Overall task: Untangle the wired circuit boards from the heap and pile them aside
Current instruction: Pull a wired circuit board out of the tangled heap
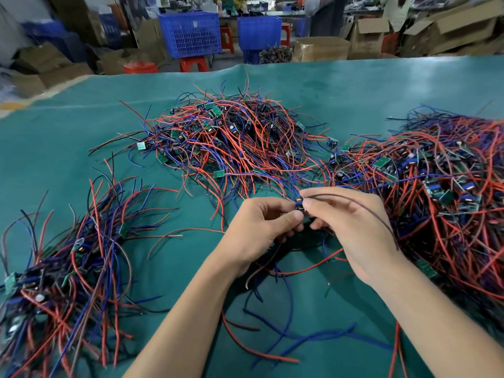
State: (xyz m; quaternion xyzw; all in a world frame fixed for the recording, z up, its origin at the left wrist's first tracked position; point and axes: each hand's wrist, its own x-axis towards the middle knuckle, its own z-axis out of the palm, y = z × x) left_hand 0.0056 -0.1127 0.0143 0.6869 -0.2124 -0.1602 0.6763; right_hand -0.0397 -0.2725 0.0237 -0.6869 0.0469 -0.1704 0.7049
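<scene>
A small wired circuit board [299, 203] with a copper coil sits between both hands, just above the green table mat. My left hand [261, 227] pinches it from the left with thumb and fingers. My right hand [351, 227] pinches it from the right, and a dark wire [376, 214] arcs over that hand's back. Red, blue and black wires hang down under the hands. A tangled heap of boards and wires [226, 140] lies ahead at centre. A larger heap [447, 192] spreads on the right. A looser pile of boards [62, 268] lies at the left.
The green mat [68, 137] covers the table to its far edge. Beyond it stand blue plastic crates [191, 34], red stools [193, 64] and cardboard boxes [321, 49]. Loose wires [286, 334] trail between my forearms.
</scene>
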